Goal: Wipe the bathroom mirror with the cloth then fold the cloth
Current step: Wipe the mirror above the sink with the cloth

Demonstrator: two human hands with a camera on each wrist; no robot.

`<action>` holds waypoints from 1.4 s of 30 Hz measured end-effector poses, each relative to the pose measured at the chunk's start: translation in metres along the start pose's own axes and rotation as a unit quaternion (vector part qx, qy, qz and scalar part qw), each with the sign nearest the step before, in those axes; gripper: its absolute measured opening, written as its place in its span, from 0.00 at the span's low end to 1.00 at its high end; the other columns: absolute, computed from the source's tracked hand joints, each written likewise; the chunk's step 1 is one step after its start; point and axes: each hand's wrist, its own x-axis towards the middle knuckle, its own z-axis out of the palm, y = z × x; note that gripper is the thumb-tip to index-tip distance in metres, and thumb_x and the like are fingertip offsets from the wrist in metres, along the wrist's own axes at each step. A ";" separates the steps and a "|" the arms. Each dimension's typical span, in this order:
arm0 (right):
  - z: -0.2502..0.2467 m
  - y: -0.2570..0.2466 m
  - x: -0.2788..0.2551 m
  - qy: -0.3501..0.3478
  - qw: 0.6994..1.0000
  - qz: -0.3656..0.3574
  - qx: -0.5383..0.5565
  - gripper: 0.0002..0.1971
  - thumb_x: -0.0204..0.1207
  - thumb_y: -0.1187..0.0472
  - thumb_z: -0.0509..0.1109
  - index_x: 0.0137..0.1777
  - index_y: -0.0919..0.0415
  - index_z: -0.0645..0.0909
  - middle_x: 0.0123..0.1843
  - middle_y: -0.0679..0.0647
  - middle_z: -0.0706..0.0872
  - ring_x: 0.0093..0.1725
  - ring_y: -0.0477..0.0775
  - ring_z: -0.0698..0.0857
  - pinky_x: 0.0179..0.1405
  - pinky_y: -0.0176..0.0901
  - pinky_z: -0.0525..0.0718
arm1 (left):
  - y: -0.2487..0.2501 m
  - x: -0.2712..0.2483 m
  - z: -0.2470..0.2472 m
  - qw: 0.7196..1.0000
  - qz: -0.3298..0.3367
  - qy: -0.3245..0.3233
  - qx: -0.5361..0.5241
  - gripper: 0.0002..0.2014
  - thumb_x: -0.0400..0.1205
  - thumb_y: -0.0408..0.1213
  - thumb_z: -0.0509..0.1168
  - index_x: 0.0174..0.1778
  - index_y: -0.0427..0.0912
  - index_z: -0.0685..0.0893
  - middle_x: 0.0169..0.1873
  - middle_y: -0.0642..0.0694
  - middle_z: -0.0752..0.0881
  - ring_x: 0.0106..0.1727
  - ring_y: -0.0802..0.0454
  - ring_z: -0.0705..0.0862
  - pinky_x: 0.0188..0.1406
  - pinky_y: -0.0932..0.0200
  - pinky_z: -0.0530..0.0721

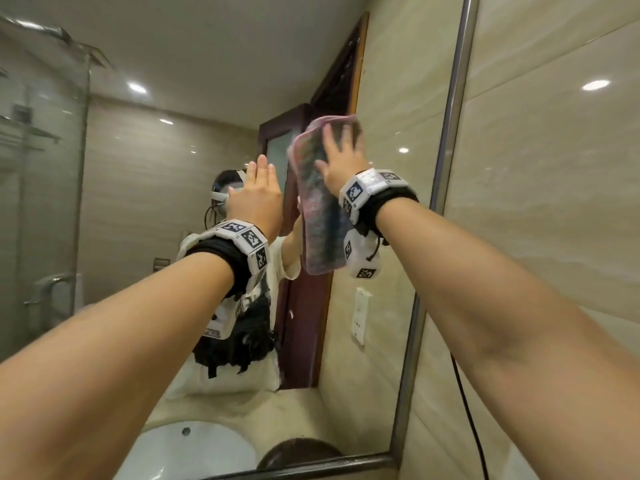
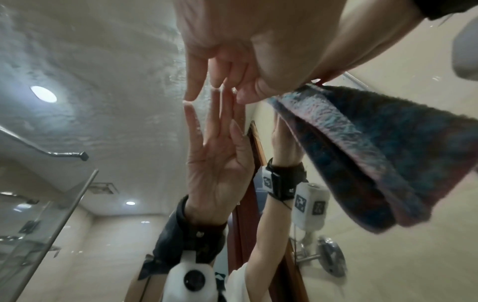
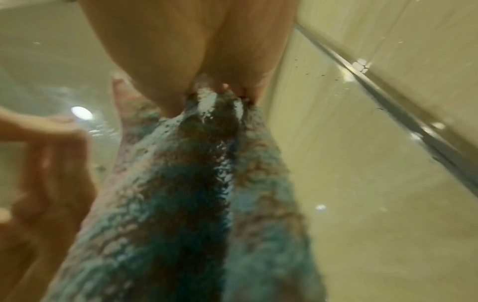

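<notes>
Head cam looks straight at the metal-framed wall mirror (image 1: 145,209); both wrist cams sit close against it, sharing the blue-pink fuzzy cloth (image 2: 362,155).

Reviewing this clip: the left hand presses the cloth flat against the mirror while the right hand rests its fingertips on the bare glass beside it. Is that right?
Not quite: the hands are swapped. In the head view the right hand presses the cloth flat against the mirror, while the left hand rests its fingertips on the bare glass beside it; the left wrist view shows those fingertips meeting their reflection.

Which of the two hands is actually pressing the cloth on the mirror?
The right hand: its spread fingers press the pink-edged cloth flat against the mirror. The left hand holds nothing; only its bare fingertips touch the glass.
</notes>
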 end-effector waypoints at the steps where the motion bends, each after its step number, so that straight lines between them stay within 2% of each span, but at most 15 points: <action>1: -0.002 0.009 0.001 0.009 0.998 0.050 0.027 0.34 0.85 0.48 0.52 0.83 0.52 0.38 0.85 0.62 0.37 0.83 0.70 0.39 0.81 0.64 0.47 | 0.000 0.001 0.000 1.000 0.002 0.000 0.005 0.34 0.83 0.33 0.59 0.81 0.34 0.50 0.83 0.39 0.48 0.83 0.44 0.51 0.72 0.36 0.69; 3: -0.014 0.023 0.002 0.010 0.989 0.137 0.056 0.32 0.85 0.49 0.51 0.84 0.52 0.39 0.85 0.63 0.39 0.83 0.70 0.42 0.81 0.64 0.47 | -0.001 0.001 0.002 1.000 0.007 0.008 0.026 0.33 0.83 0.30 0.57 0.81 0.33 0.50 0.83 0.38 0.49 0.83 0.44 0.51 0.69 0.37 0.73; 5: -0.023 0.024 0.001 0.009 0.986 0.162 0.036 0.31 0.85 0.54 0.51 0.84 0.53 0.42 0.85 0.63 0.41 0.83 0.69 0.45 0.81 0.62 0.48 | -0.001 0.001 0.003 0.999 0.015 0.012 0.045 0.32 0.83 0.27 0.55 0.81 0.32 0.49 0.82 0.37 0.49 0.83 0.43 0.51 0.69 0.38 0.74; 9: -0.014 -0.012 0.002 0.008 1.000 0.021 -0.004 0.36 0.82 0.58 0.57 0.83 0.49 0.39 0.85 0.61 0.40 0.82 0.73 0.41 0.80 0.70 0.50 | 0.003 0.000 -0.001 0.999 0.010 -0.006 0.039 0.31 0.84 0.26 0.53 0.81 0.31 0.48 0.82 0.36 0.46 0.83 0.42 0.49 0.72 0.35 0.69; 11: -0.003 -0.031 0.002 -0.007 0.999 -0.049 -0.018 0.32 0.85 0.55 0.52 0.83 0.48 0.39 0.85 0.59 0.37 0.82 0.73 0.37 0.81 0.69 0.47 | 0.003 -0.001 -0.003 0.999 0.011 -0.011 0.029 0.31 0.84 0.28 0.53 0.81 0.31 0.47 0.82 0.36 0.46 0.83 0.42 0.48 0.73 0.35 0.68; 14: 0.001 -0.037 0.004 -0.013 0.997 -0.079 -0.014 0.30 0.86 0.54 0.49 0.83 0.47 0.40 0.85 0.57 0.35 0.81 0.71 0.34 0.82 0.66 0.43 | 0.001 -0.003 -0.004 1.000 0.015 -0.001 0.023 0.33 0.83 0.33 0.56 0.81 0.32 0.47 0.83 0.38 0.47 0.83 0.43 0.50 0.70 0.36 0.72; 18: 0.009 -0.017 -0.003 -0.018 0.988 -0.138 -0.069 0.31 0.85 0.57 0.52 0.83 0.45 0.41 0.85 0.57 0.34 0.82 0.71 0.34 0.81 0.65 0.45 | 0.002 -0.004 -0.006 1.000 0.021 -0.004 0.015 0.34 0.83 0.38 0.58 0.81 0.32 0.49 0.83 0.38 0.47 0.83 0.43 0.49 0.71 0.38 0.71; 21: 0.031 -0.008 -0.025 -0.023 0.980 -0.169 -0.105 0.32 0.85 0.59 0.54 0.83 0.46 0.41 0.85 0.59 0.34 0.81 0.72 0.34 0.82 0.64 0.45 | -0.001 -0.002 -0.002 0.999 0.026 0.014 0.020 0.30 0.84 0.32 0.54 0.81 0.33 0.49 0.82 0.37 0.48 0.83 0.44 0.50 0.70 0.39 0.73; 26: 0.039 -0.008 -0.034 -0.024 0.988 -0.131 -0.075 0.30 0.86 0.55 0.50 0.83 0.45 0.39 0.84 0.57 0.32 0.82 0.69 0.32 0.82 0.63 0.42 | -0.008 -0.002 0.000 0.997 0.049 0.053 0.001 0.29 0.85 0.32 0.52 0.82 0.35 0.50 0.82 0.39 0.51 0.83 0.46 0.53 0.71 0.44 0.74; 29: 0.021 -0.019 -0.018 -0.020 0.996 -0.080 -0.020 0.29 0.86 0.53 0.48 0.83 0.45 0.39 0.84 0.55 0.32 0.82 0.68 0.33 0.81 0.64 0.41 | -0.015 -0.016 0.006 0.995 0.047 0.083 -0.033 0.32 0.83 0.35 0.55 0.82 0.37 0.49 0.82 0.39 0.52 0.83 0.45 0.54 0.77 0.42 0.64; 32: 0.021 -0.028 -0.017 -0.004 0.997 -0.068 -0.021 0.30 0.86 0.51 0.50 0.83 0.47 0.39 0.84 0.58 0.32 0.81 0.71 0.33 0.80 0.65 0.41 | -0.032 -0.035 0.014 0.990 0.048 0.112 -0.069 0.33 0.78 0.30 0.58 0.80 0.35 0.57 0.81 0.37 0.58 0.81 0.42 0.58 0.80 0.45 0.60; 35: 0.058 -0.034 -0.046 0.017 0.992 -0.114 -0.051 0.33 0.84 0.52 0.54 0.83 0.47 0.38 0.84 0.60 0.33 0.81 0.72 0.33 0.80 0.69 0.40 | -0.054 -0.058 0.019 0.986 0.058 0.136 -0.073 0.28 0.74 0.28 0.62 0.73 0.33 0.70 0.75 0.34 0.70 0.76 0.39 0.69 0.76 0.44 0.66; 37: 0.095 -0.037 -0.076 0.022 0.986 -0.156 -0.063 0.35 0.82 0.54 0.56 0.83 0.47 0.39 0.84 0.60 0.34 0.81 0.73 0.33 0.78 0.70 0.37 | -0.065 -0.075 0.026 0.984 0.058 0.148 -0.075 0.24 0.72 0.29 0.62 0.66 0.33 0.77 0.68 0.34 0.78 0.69 0.37 0.77 0.68 0.43 0.75; 40: 0.146 -0.039 -0.121 0.006 0.976 -0.204 -0.071 0.35 0.82 0.54 0.58 0.83 0.47 0.43 0.85 0.61 0.38 0.81 0.73 0.34 0.75 0.67 0.32 | -0.074 -0.108 0.041 0.986 0.052 0.135 -0.088 0.23 0.72 0.36 0.56 0.63 0.35 0.80 0.64 0.37 0.82 0.63 0.39 0.81 0.60 0.45 0.80; 42: 0.178 -0.038 -0.148 -0.005 0.969 -0.230 -0.087 0.38 0.78 0.53 0.66 0.83 0.48 0.49 0.85 0.63 0.48 0.81 0.72 0.40 0.74 0.69 0.36 | -0.079 -0.134 0.057 0.987 0.048 0.119 -0.097 0.22 0.71 0.34 0.59 0.62 0.36 0.81 0.63 0.37 0.82 0.60 0.39 0.83 0.58 0.45 0.80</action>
